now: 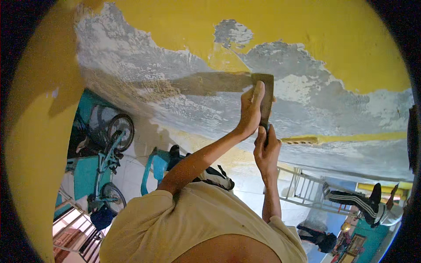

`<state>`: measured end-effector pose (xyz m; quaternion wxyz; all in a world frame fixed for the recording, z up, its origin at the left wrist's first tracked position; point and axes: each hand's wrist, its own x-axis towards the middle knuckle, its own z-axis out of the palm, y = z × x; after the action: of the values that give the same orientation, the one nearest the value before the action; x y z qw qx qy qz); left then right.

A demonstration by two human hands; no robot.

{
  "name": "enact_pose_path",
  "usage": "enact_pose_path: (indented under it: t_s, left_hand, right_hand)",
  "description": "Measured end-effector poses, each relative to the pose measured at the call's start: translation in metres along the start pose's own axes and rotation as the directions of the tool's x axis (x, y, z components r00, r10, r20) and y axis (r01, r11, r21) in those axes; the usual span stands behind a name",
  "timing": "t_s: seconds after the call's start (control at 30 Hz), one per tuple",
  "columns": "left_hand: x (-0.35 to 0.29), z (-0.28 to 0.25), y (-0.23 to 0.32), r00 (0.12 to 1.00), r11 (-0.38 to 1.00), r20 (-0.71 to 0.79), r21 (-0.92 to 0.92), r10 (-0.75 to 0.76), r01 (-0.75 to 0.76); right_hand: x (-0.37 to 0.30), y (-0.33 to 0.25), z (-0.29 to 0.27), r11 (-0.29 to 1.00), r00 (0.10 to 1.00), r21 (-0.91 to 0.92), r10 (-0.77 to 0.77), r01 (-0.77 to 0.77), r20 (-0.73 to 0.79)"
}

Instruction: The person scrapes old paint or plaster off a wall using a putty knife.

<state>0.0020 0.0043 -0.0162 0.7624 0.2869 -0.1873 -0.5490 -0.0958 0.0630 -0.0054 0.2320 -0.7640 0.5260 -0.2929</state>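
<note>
Both my hands are on a scraper (267, 98) with a flat, dull brownish blade, held against the wall. My left hand (251, 113) is closed on the blade, with the thumb lying along its face and the fingers mostly behind it. Lower down, my right hand (268, 151) wraps the dark handle, most of which is hidden. The blade's far edge meets the border of the yellow paint (302, 22) and a rough grey and white area (197, 98) where paint has come away. A small separate bare patch (233, 33) lies above the blade.
A yellow slotted box (300, 140) and strip cross the wall to the right. Below left are a bicycle (105, 164) and a teal plastic chair (151, 168). At the right stand a metal ladder (298, 188) and another person in striped dark trousers (355, 199).
</note>
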Motion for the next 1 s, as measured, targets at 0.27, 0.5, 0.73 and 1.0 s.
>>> enact_pose_path:
  t_s: [0.27, 0.5, 0.73, 1.0]
  left_hand:
    - [0.001, 0.005, 0.008, 0.996, 0.974, 0.047, -0.214, -0.070, 0.079]
    - [0.017, 0.002, 0.036, 0.995, 0.937, 0.080, -0.337, -0.062, 0.085]
    - [0.006, 0.000, -0.006, 0.990, 0.977, 0.133, -0.199, -0.054, 0.081]
    - [0.007, -0.011, -0.001, 0.960, 0.972, 0.240, -0.150, -0.143, 0.182]
  right_hand:
    - [0.003, -0.022, 0.001, 0.987, 0.997, -0.159, -0.034, 0.022, -0.072]
    - [0.025, -0.055, -0.001, 0.977, 1.000, -0.215, 0.005, -0.006, -0.006]
    - [0.008, -0.019, -0.019, 0.944, 0.994, -0.316, 0.104, -0.092, 0.020]
    - [0.004, -0.022, -0.020, 0.948, 0.993, -0.307, 0.108, -0.088, 0.049]
